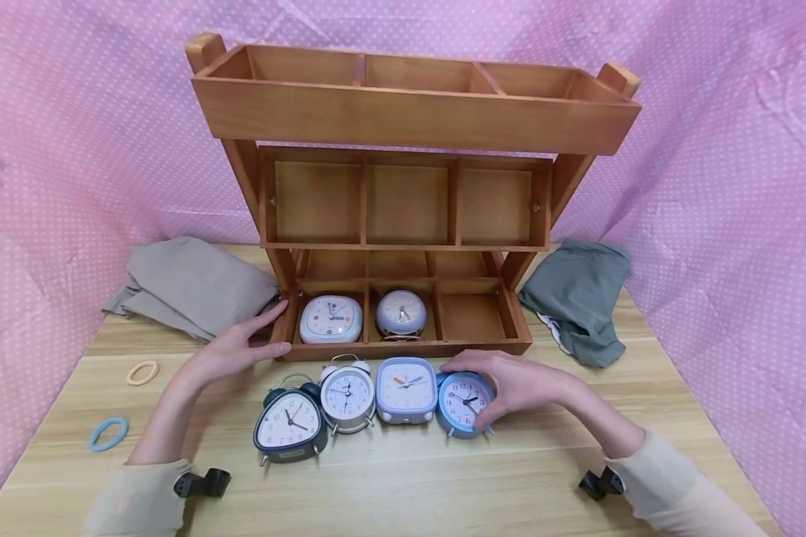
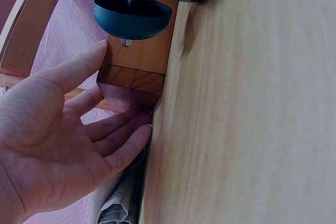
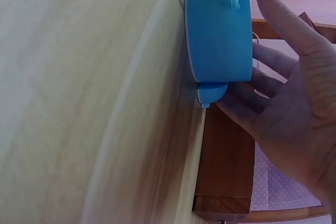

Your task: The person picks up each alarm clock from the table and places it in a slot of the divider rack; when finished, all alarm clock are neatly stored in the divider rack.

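Note:
In the head view, my left hand (image 1: pixel 231 354) spreads straight fingers against the left front corner of a wooden rack (image 1: pixel 410 350). The left wrist view shows that hand (image 2: pixel 63 135) by the rack's end. My right hand (image 1: pixel 520 384) spans a round blue alarm clock (image 1: pixel 466 403) lying face up on the table. In the right wrist view its fingers reach behind the clock (image 3: pixel 219 30), while its thumb stands slightly off the face. Left of it lie a square lavender clock (image 1: pixel 406 388), a white twin-bell clock (image 1: pixel 347 399) and a dark teal triangular clock (image 1: pixel 289 426).
Two rack compartments hold a pale blue clock (image 1: pixel 331 318) and a lavender round clock (image 1: pixel 401 312). Grey cloth (image 1: pixel 198 287) lies left of the rack, dark green cloth (image 1: pixel 580 298) right. A beige ring (image 1: pixel 142 373) and a blue ring (image 1: pixel 107 443) sit at the left.

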Demonstrator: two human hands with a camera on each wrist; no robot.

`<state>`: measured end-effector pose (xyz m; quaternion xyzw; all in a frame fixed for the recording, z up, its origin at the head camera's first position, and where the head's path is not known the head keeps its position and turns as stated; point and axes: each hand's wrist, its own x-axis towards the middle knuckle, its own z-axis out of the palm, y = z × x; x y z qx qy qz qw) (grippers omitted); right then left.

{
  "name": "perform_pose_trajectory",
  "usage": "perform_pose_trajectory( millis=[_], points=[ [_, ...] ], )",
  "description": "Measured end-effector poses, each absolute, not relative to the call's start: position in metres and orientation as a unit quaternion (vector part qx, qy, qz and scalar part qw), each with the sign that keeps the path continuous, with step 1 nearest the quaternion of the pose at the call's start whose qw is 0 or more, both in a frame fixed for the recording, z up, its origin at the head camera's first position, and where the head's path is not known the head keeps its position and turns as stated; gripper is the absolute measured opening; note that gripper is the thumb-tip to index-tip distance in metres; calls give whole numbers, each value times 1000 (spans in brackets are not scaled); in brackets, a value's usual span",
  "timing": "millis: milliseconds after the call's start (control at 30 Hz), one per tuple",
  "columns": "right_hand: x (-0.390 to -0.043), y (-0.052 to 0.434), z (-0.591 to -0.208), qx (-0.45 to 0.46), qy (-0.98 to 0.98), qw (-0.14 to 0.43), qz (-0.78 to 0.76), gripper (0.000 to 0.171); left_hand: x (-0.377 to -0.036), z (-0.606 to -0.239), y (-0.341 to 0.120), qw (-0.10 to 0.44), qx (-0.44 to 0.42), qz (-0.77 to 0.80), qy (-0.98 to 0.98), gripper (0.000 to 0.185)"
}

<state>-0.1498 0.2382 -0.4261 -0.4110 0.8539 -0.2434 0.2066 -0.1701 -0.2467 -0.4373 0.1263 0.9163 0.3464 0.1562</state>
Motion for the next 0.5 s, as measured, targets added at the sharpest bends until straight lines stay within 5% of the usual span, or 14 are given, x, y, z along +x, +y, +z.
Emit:
perform_pose_trajectory(
  millis=[500],
  points=[
    [-145, 234, -425, -436, 856, 204, -189, 105, -170, -437, -247, 155, 132, 349, 915, 82]
  ],
)
